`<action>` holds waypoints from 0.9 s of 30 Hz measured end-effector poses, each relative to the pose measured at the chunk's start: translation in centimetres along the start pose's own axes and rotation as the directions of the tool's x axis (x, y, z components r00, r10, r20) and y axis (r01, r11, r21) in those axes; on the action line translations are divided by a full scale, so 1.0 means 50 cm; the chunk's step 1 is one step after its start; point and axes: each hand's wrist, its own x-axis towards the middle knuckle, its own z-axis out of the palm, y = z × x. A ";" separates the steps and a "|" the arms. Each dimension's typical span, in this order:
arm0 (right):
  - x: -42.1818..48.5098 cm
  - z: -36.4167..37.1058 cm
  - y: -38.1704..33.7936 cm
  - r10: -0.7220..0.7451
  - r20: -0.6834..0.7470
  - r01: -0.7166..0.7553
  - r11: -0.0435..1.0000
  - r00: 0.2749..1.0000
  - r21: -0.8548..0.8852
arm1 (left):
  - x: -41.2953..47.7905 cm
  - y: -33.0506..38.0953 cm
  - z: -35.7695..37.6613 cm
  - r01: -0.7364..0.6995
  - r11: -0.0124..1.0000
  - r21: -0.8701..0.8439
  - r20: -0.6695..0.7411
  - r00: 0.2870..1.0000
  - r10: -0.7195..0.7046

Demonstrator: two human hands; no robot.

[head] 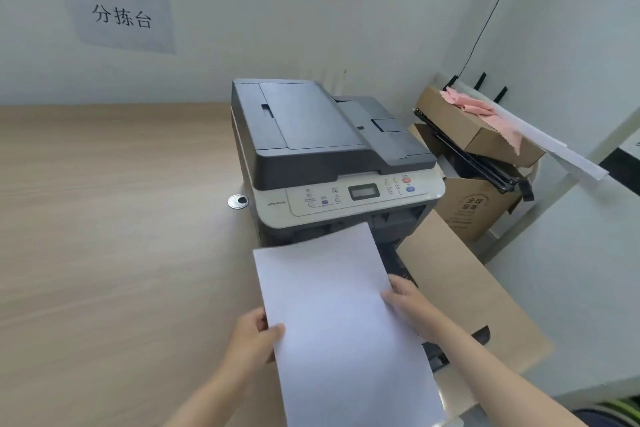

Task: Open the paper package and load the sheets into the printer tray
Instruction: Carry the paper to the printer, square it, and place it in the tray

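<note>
**A:** Status on the paper load?

**B:** Largest first. Wooden desk (104, 218) fills the view from 9 to 6 o'clock. Printer (329, 163) sits on it just right of centre, scanner lid down. Below its control panel the front looks open, dark slot visible, but the tray itself is mostly hidden behind the paper, so I can't confirm how far out it is.

**A:** Package?

**B:** Can't pick out any wrapper. There's a brown cardboard panel (467, 288) at 4 o'clock, just beside the printer front; can't tell what it belongs to. More cardboard boxes (478, 208) at 2 o'clock, not part of this.

**A:** Sheets?

**B:** In my hands. Stack of white sheets (339, 315) at 6 o'clock, held flat, far edge overlapping the printer front. Thickness unreadable. Left hand (252, 340) pinches the left edge, thumb on top. Right hand (412, 305) grips the right edge, fingers across the top.

**A:** So progress?

**B:** My read: opening step is done since the sheets are loose. Loading isn't. Still to do: feed them into the tray, square them, close it.
</note>
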 end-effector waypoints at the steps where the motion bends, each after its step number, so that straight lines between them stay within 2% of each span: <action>1: 0.005 -0.022 0.020 0.034 0.009 -0.034 0.999 0.999 -0.004 | 0.010 -0.009 0.030 0.036 0.999 -0.007 0.000 0.999 -0.036; 5: 0.044 -0.107 0.078 0.183 0.057 -0.181 0.983 0.981 -0.043 | 0.064 -0.029 0.135 0.206 0.978 -0.026 -0.007 0.978 -0.207; 8: 0.087 -0.160 0.101 0.287 0.079 -0.277 0.954 0.955 -0.111 | 0.109 -0.028 0.193 0.277 0.961 -0.008 -0.030 0.960 -0.277; 11: 0.132 -0.191 0.118 0.330 0.071 -0.313 0.931 0.941 -0.185 | 0.151 -0.028 0.238 0.330 0.944 -0.032 -0.103 0.938 -0.331; 17: 0.203 -0.204 0.113 0.273 0.100 -0.243 0.939 0.957 -0.245 | 0.204 -0.056 0.273 0.398 0.906 -0.142 -0.205 0.884 -0.420; 27: 0.270 -0.183 0.115 0.180 0.052 -0.159 0.947 0.982 -0.281 | 0.237 -0.053 0.291 0.334 0.935 -0.121 -0.392 0.849 -0.354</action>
